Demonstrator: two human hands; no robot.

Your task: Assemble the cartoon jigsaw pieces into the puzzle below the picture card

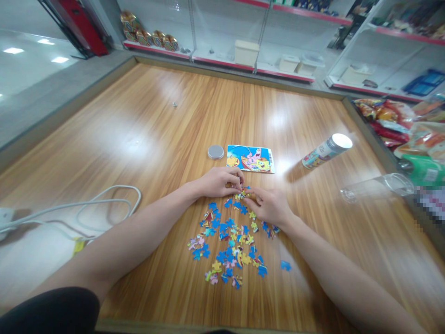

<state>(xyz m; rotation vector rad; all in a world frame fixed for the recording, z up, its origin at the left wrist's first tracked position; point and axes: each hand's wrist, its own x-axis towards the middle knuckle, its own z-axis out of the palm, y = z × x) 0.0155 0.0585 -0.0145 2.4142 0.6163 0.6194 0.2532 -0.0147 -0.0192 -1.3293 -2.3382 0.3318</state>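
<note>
My left hand (222, 181) is closed in a pinch, thumb and fingers meeting on small jigsaw pieces (238, 196) just below the picture card. From the other side, my right hand (269, 205) has its index finger and thumb drawn together on the same little cluster; the fingers partly cover it. Loose jigsaw pieces (229, 255) in blue, yellow and pink lie spread over the table below both hands. One blue piece (285, 265) rests apart at the right. The cartoon picture card (250, 159) lies flat just beyond my hands.
A round grey lid (215, 151) lies left of the card. To the right stands a printed cardboard tube (327, 151), with a clear plastic bottle (377, 187) lying farther right. White cables (128, 200) loop across the wooden table (167, 139) at left. Shelves (222, 62) stand beyond.
</note>
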